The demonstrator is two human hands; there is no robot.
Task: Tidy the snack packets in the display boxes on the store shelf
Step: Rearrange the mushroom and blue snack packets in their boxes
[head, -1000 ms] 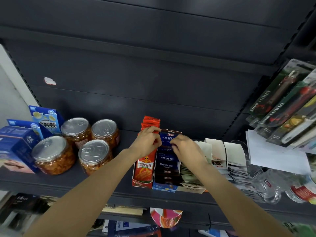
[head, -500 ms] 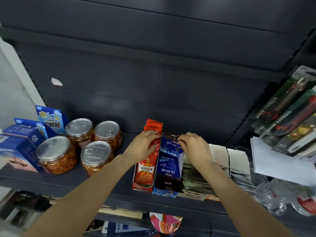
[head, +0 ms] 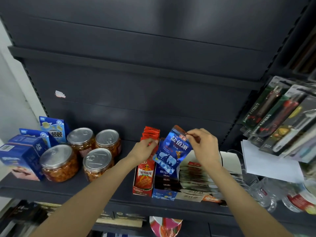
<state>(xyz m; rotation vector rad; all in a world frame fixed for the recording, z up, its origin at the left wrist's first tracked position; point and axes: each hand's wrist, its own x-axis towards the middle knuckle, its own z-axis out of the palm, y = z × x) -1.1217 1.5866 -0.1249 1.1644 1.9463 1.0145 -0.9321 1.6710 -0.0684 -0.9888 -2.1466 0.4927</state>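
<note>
My right hand [head: 204, 147] pinches the top corner of a shiny blue snack packet [head: 173, 150] and holds it lifted above the blue display box [head: 165, 190]. My left hand [head: 145, 149] has its fingers curled round the red packets [head: 150, 134] standing in the red display box [head: 142, 183]. To the right of the blue box, a third box [head: 193, 185] holds grey-green packets.
Several foil-lidded jars [head: 59, 162] and blue cartons [head: 20, 156] stand on the left of the dark shelf [head: 56, 190]. White-flapped boxes [head: 229, 158], clear glass cups [head: 266, 192] and hanging utility-knife packs [head: 280, 117] crowd the right. A lower shelf holds more goods.
My right hand has pulled the blue packet up out of its box and holds it raised. My left hand stays on the red packets.
</note>
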